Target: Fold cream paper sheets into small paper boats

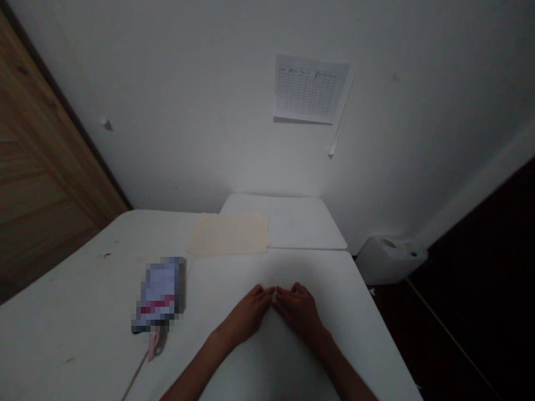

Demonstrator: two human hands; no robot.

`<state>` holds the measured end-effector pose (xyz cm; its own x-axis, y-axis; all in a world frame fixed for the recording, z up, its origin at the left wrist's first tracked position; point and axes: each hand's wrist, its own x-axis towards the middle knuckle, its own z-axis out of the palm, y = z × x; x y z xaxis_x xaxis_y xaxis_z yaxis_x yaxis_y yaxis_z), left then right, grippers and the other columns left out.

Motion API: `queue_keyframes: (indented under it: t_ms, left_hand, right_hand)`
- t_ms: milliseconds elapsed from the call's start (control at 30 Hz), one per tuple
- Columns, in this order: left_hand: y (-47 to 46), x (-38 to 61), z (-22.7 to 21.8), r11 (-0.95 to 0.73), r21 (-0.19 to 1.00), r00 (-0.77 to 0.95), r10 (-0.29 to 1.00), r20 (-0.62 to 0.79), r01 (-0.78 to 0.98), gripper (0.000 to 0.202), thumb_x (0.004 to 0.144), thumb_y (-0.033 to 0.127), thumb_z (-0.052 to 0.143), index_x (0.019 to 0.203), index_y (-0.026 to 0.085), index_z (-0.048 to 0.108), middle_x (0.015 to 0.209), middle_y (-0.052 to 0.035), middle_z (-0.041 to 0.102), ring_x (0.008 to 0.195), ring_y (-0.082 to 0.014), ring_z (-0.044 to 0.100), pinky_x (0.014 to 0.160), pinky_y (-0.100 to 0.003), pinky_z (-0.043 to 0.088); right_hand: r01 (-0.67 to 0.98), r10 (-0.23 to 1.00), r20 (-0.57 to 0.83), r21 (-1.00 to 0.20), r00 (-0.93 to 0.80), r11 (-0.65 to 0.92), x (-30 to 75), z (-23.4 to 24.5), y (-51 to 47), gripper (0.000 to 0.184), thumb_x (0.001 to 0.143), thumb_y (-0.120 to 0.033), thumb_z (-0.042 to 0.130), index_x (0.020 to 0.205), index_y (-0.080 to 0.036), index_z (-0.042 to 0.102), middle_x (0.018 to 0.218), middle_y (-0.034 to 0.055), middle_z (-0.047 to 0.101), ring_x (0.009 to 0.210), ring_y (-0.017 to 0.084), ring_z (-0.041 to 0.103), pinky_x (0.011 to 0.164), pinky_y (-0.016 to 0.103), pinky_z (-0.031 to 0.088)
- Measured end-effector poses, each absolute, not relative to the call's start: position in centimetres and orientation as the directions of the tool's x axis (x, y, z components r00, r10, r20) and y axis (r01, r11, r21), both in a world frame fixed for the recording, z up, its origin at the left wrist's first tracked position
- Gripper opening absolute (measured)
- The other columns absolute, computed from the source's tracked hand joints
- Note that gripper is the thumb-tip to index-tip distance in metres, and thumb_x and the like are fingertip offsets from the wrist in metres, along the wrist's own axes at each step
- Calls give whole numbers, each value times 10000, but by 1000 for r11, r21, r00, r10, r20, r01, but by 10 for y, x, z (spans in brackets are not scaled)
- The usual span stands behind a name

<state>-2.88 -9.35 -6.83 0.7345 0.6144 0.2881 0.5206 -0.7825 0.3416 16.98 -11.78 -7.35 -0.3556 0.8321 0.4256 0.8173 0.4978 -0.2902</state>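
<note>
My left hand [246,314] and my right hand [298,309] rest side by side on the white table [83,312], knuckles up and fingers curled. Their fingertips meet at the middle. They seem to pinch something small and pale between them, too small to name. Both forearms reach in from the bottom edge of the view.
A stack of cream folders [229,234] lies further back, partly on a white board [301,223] against the wall. A pixelated flat object [160,292] with a pink tag [154,342] lies to the left. Wooden door [37,184] at left, white bin [390,256] on the floor at right, printed chart [309,89] on the wall.
</note>
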Motion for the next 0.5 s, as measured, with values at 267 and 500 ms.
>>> queue_keyframes:
  t_ms: [267, 500]
  left_hand:
    - [-92, -29, -58, -748, 395, 731, 642, 230, 533, 302, 921, 80, 400, 1110, 195, 605, 1310, -57, 582, 1033, -226, 525, 905, -394, 493]
    - [-94, -29, -56, -731, 421, 713, 660, 238, 536, 261, 921, 89, 406, 986, 195, 635, 1330, -43, 572, 1016, -218, 516, 888, -384, 495]
  right_hand:
    - [856, 804, 464, -162, -372, 490, 170, -81, -129, 196, 925, -219, 549, 770, -233, 667, 598, -5, 633, 637, 165, 499, 626, 261, 337]
    - [854, 829, 383, -159, -409, 495, 179, -80, -154, 283, 965, -189, 441, 779, -224, 651, 579, -6, 609, 598, 155, 488, 617, 264, 328]
